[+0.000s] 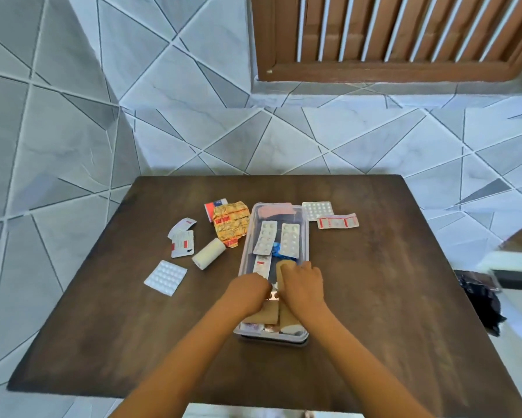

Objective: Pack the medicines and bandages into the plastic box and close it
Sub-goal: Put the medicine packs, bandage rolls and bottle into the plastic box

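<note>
Inside plastic box (305,236) — blister packs (265,237), right hand (302,285) gripping tan bandage roll (283,268).

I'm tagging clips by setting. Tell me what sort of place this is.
Probably a room in a home, not a clinic or lab. A dark wooden table stands against a wall of grey patterned tiles, below a brown slatted wooden shutter. Loose household medicines are being packed into a plastic box.

Surface: dark wooden table (374,297)
Centre: clear plastic box (306,236)
Left: blister packs (165,277), white bandage roll (208,253), orange wrapper (232,224)
Right: two pill strips (338,221)
</note>
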A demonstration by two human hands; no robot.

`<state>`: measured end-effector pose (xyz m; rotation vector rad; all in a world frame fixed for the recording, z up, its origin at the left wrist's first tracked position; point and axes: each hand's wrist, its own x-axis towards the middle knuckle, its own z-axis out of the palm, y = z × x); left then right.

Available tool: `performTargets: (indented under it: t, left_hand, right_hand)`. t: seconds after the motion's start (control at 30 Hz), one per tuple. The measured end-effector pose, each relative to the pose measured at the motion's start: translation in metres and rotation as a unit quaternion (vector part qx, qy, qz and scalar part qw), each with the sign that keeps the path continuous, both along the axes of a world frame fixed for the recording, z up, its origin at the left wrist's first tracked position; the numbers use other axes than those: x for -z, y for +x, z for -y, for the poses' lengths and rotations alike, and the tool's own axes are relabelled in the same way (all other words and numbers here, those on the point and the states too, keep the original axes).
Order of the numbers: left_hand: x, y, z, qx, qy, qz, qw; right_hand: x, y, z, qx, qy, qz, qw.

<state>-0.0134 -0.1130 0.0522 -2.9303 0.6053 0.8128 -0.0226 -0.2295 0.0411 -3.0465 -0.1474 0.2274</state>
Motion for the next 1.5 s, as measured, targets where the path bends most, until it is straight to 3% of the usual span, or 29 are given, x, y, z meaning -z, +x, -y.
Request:
performTargets:
  t: [0.1,0.27,0.53,0.63,0.77,0.83,0.9,1.03,1.13,1.27,1.43,1.5]
  left_hand:
    - [0.005,0.001,-0.009,0.025,-0.033,-0.045,0.998]
    - [0.01,0.005,-0.015,0.071,-0.044,-0.067,0.994]
    - [0.01,0.012,-0.025,0.117,-0.093,-0.063,0.987]
    - [0.0,0.016,-0.039,0.058,-0.181,-0.023,0.982]
    - [-0.011,0.032,-0.085,-0.13,-0.286,0.064,0.947]
    - [-0.008,0.042,-0.115,-0.205,-0.252,0.103,0.94]
    - [0.003,0.047,-0.145,-0.255,-0.162,0.106,0.947]
    - [0.032,0.046,-0.189,-0.352,-0.073,0.047,0.932]
    - [0.05,0.047,-0.2,-0.402,-0.08,0.012,0.912]
    - [0.061,0.051,-0.199,-0.398,-0.079,0.027,0.914]
    - [0.06,0.055,-0.203,-0.427,-0.13,0.051,0.894]
    - [0.054,0.056,-0.208,-0.429,-0.19,0.061,0.881]
  right_hand:
    - [0.001,-0.009,0.006,-0.047,-0.044,0.001,0.998]
    - [-0.005,-0.016,0.023,-0.107,-0.095,-0.127,0.982]
    - [0.0,-0.021,0.004,-0.068,-0.119,-0.114,0.984]
    - [-0.009,-0.016,0.0,-0.045,-0.074,-0.101,0.991]
    - [-0.025,0.004,-0.022,0.003,0.085,-0.024,0.996]
    - [-0.031,0.018,-0.045,-0.003,0.153,-0.005,0.988]
    - [-0.029,0.034,-0.072,-0.041,0.178,-0.002,0.983]
    - [-0.009,0.066,-0.112,-0.105,0.133,-0.044,0.985]
    - [0.009,0.083,-0.127,-0.174,0.038,-0.067,0.982]
    - [0.026,0.098,-0.139,-0.233,-0.029,-0.065,0.97]
    - [0.03,0.104,-0.143,-0.239,-0.032,0.004,0.971]
    - [0.022,0.101,-0.141,-0.203,0.048,-0.001,0.978]
